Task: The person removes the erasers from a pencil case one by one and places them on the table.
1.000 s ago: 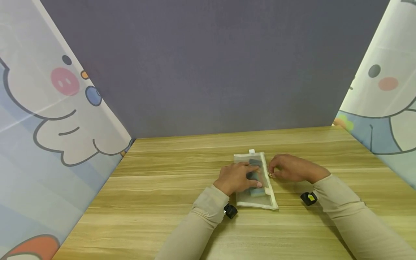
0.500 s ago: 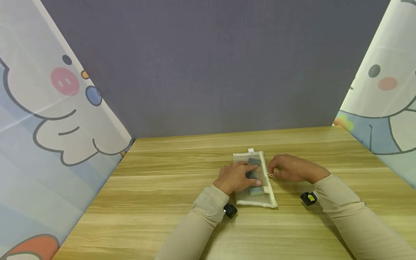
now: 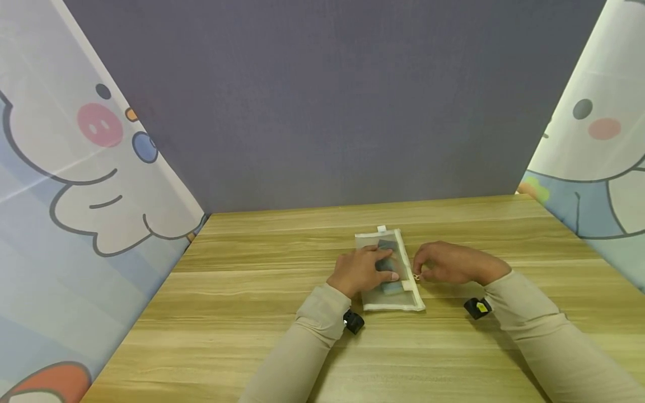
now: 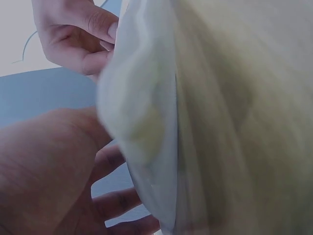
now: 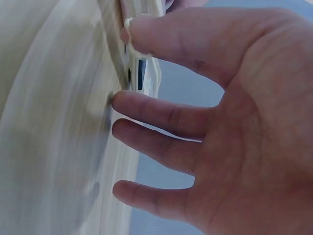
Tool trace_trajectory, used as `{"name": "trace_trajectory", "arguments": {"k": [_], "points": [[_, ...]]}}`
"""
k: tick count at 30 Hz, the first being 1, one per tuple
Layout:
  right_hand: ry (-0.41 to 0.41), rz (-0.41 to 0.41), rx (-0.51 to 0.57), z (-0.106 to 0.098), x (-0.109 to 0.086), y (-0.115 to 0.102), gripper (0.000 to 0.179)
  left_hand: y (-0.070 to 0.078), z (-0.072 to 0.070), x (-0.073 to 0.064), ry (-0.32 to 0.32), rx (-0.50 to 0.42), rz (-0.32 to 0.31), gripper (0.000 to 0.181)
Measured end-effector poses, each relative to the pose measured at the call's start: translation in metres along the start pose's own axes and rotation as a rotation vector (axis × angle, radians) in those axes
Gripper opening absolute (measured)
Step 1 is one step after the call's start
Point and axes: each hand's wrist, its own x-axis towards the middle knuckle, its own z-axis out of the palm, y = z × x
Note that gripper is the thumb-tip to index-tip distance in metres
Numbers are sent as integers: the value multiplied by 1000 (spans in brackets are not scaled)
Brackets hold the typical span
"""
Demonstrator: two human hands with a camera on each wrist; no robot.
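Observation:
A translucent mesh zipper pouch [image 3: 390,307] with cream edging lies flat on the table, a blue-grey object [image 3: 390,287] showing through it. My left hand [image 3: 359,271] rests on the pouch, fingers spread over the mesh and the object beneath. At the pouch's right edge, my right hand [image 3: 445,262] pinches a small cord zipper pull [image 3: 416,277] between thumb and forefinger. The right wrist view shows the thumb over this cream loop, the other fingers held out straight toward the table. Up close in the left wrist view, the pouch edging [image 4: 146,98] is blurred.
The wood-grain table [image 3: 252,313] spreads around the pouch. Behind it rises a dark grey panel [image 3: 327,112]. Cartoon-printed sheets [image 3: 85,224] stand on both sides. A white tab [image 3: 381,228] sticks out at the pouch's far end.
The pouch has slid a little left and away, turning slightly. My left hand has shifted left with it; my right hand stays almost in place, still pinching the zipper pull.

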Motion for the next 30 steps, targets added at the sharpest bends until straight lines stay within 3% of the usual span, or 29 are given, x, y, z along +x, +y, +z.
{"name": "trace_trajectory", "arguments": {"k": [12,19,30], "points": [[-43,28,43,-1,-1,-4,14,-4,0,1,-2,13,-9,64],[-34,-26,7,-2,-1,-8,14,-4,-1,2,-11,22,-2,65],[-74,-76,40,-5,-3,-17,19,-7,-1,2,-13,-3,-2,65]]}}
